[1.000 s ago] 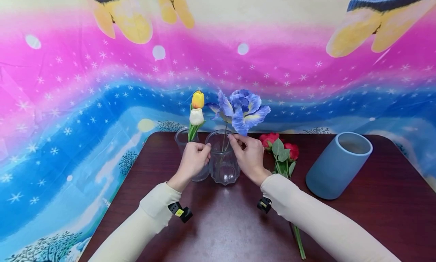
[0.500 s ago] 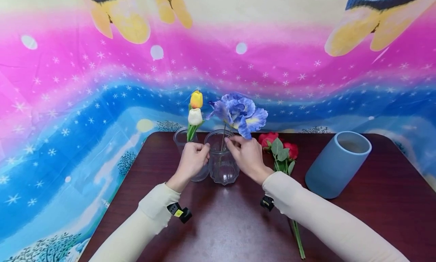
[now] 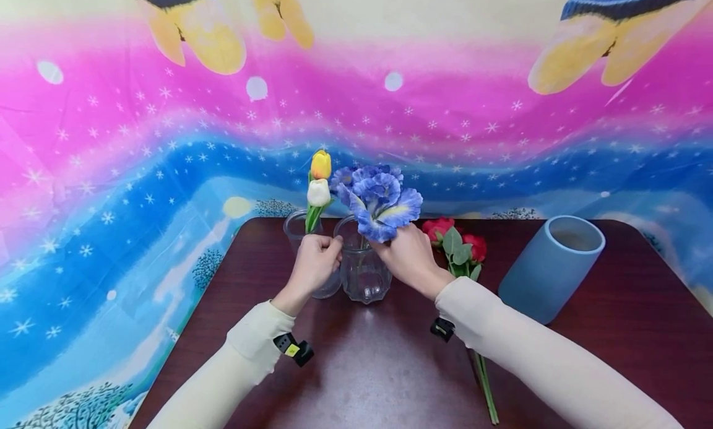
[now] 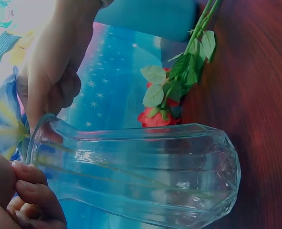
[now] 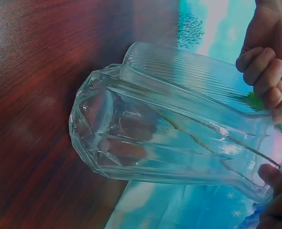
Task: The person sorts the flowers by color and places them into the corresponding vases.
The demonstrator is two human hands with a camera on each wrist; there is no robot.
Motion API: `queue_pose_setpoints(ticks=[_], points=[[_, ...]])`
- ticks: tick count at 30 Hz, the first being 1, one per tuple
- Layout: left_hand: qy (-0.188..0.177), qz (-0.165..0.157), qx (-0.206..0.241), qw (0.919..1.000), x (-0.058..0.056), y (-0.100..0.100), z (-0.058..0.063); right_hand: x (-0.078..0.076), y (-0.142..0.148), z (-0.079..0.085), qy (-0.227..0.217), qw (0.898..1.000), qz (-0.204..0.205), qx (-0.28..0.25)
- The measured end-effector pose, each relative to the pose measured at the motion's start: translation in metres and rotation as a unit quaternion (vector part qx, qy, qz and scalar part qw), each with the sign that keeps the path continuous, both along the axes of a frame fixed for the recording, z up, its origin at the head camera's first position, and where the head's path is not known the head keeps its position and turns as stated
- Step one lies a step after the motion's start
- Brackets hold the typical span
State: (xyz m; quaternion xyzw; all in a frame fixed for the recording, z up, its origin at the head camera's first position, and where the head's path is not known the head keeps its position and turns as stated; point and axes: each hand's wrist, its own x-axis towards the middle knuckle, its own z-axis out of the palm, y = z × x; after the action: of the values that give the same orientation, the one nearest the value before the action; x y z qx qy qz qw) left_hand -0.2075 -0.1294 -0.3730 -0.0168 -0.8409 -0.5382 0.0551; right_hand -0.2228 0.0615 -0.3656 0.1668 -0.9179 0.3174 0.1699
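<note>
A clear glass vase (image 3: 366,279) with a faceted base stands upright in the middle of the table. My left hand (image 3: 316,259) pinches its rim from the left with curled fingers. Blue artificial irises (image 3: 384,201) lean over the vase mouth, and their thin stems (image 5: 193,136) run down inside the glass. At the right of the rim, my right hand (image 3: 413,259) holds an iris stem; in the right wrist view a fingertip (image 5: 269,174) reaches just inside the mouth beside it. In the head view the petals cover part of the right hand's fingers.
Behind the left hand stands a ribbed clear glass (image 3: 295,226) with a yellow tulip (image 3: 321,164) and a white tulip (image 3: 319,193). Red roses (image 3: 475,247) lie right of the vase, partly under the right forearm. Farther right is a blue-grey vase (image 3: 548,271).
The irises have come down and tilted left and forward, their petals now overlapping the right hand. The right wrist has shifted slightly right; the left hand stays at the rim.
</note>
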Motion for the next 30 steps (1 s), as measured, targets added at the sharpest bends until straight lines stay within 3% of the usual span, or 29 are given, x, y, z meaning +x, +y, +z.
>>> queue_pose_setpoints(ticks=[4,10,13,30], points=[[-0.003,0.000,0.006,1.0000,0.000,0.000,-0.001,0.003,0.003,0.002,-0.012,1.000,-0.006,-0.012],[0.002,0.000,0.011,0.9999,-0.001,0.001,-0.003,0.008,0.011,0.003,0.021,0.999,-0.019,-0.038],[0.002,-0.003,0.016,0.9999,0.000,0.001,-0.003,0.010,0.016,0.004,0.013,0.998,-0.023,-0.049],[-0.003,0.002,0.020,0.9998,0.003,0.000,-0.005,0.020,0.041,-0.002,-0.015,0.999,-0.026,-0.038]])
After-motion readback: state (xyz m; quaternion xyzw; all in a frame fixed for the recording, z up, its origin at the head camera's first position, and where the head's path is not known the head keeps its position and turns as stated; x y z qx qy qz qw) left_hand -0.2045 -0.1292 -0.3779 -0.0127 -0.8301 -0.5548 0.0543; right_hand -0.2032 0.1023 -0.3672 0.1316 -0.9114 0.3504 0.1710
